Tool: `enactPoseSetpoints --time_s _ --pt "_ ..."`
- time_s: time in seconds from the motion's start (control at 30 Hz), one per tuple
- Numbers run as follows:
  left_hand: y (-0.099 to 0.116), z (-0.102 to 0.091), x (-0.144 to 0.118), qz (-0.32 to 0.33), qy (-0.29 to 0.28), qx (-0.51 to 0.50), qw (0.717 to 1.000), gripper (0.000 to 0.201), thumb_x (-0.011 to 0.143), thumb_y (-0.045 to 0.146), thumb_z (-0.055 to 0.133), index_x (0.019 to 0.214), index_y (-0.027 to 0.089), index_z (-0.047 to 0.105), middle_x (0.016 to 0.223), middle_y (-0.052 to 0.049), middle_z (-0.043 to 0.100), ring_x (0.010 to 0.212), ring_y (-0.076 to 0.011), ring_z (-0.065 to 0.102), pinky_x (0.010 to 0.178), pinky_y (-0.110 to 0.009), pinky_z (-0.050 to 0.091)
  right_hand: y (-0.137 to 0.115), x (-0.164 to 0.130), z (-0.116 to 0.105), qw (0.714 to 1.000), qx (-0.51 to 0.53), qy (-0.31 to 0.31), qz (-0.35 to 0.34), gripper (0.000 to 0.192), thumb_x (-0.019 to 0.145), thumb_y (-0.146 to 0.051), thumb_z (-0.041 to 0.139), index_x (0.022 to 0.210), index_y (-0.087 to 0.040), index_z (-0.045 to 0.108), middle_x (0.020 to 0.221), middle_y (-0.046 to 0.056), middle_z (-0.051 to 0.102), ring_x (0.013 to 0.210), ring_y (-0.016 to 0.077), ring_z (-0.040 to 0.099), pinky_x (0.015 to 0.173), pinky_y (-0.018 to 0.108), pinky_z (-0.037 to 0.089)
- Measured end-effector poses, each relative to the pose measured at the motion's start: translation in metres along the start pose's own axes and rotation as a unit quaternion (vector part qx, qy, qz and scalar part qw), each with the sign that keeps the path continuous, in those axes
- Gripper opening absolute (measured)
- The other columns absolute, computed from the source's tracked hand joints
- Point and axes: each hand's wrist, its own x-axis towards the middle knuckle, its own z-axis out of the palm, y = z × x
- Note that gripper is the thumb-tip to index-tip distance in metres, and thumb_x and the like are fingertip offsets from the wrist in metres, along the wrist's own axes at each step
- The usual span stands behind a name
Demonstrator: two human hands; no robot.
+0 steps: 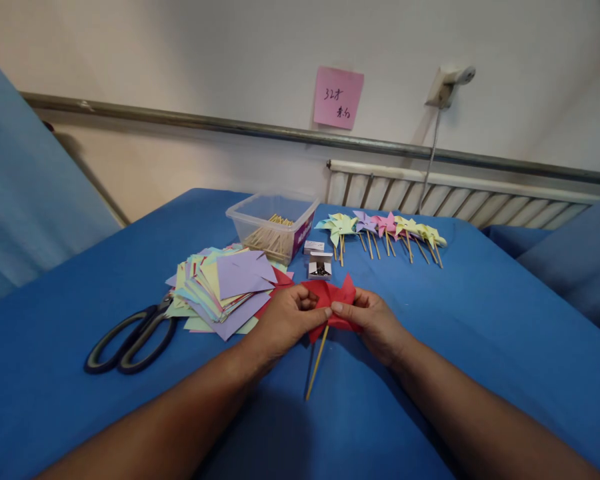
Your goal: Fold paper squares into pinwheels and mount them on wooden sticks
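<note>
On the far left of the blue cloth-covered table (430,373) a pair of black-handled scissors (130,337) is laid flat, well apart from the work and best left there while both hands are busy. Just beside it a fanned stack of pastel paper squares (220,287) is spread, and behind that a clear plastic box of wooden sticks (273,227) is set. Near the middle, the left hand (283,320) is seen with thumb and fingers pressed together on the left edge of the red folded-paper pinwheel (333,297), which is held low over the cloth in front of the person. A thin wooden stick (317,363) hangs slanting down from under the pinwheel's centre. The folded tips are judged best kept gathered at the centre, with only light pressure so the blades are not creased. A small box of pins (320,267) stands just behind. The right hand (375,320) is pinching the pinwheel's right side, index fingertip at the centre. Farther right, a row of finished pastel pinwheels (385,230) is lined up.
</note>
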Motion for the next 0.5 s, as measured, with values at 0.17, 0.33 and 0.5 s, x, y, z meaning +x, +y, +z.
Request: enactPoseSetpoints --time_s 0.17,0.33,0.5 --pt "0.0092 -0.0007 -0.0033 -0.026 -0.047 -0.02 0.998 0.027 0.061 0.02 0.08 0.082 0.016 0.064 0.081 -0.005 0.071 0.073 -0.0164 0.065 0.067 -0.026 0.048 -0.0022 0.0017 -0.005 0.999 -0.019 0.027 -0.008 0.025 0.065 -0.03 0.083 0.082 -0.016 0.073 0.079 0.004 0.075 0.066 0.0137 0.067 0.071 0.028 0.052" --pt "0.0105 -0.0054 -0.0033 -0.041 -0.074 -0.092 0.992 0.02 0.073 0.032 0.072 0.083 0.016 0.067 0.079 -0.005 0.067 0.073 -0.0157 0.062 0.069 -0.026 0.047 -0.0024 0.0027 -0.0079 0.999 -0.02 0.025 -0.023 0.026 0.065 -0.032 0.082 0.085 -0.017 0.072 0.084 0.004 0.075 0.072 0.0163 0.069 0.077 0.034 0.052" --pt "0.0086 -0.0064 -0.0022 -0.072 -0.081 -0.132 0.985 0.02 0.074 0.034 0.073 0.079 0.016 0.068 0.076 -0.003 0.066 0.068 -0.0129 0.059 0.068 -0.024 0.046 0.0004 0.0037 -0.0098 0.999 -0.022 0.007 -0.032 0.023 0.068 -0.032 0.08 0.085 -0.018 0.072 0.087 0.004 0.075 0.075 0.0164 0.069 0.08 0.034 0.052"
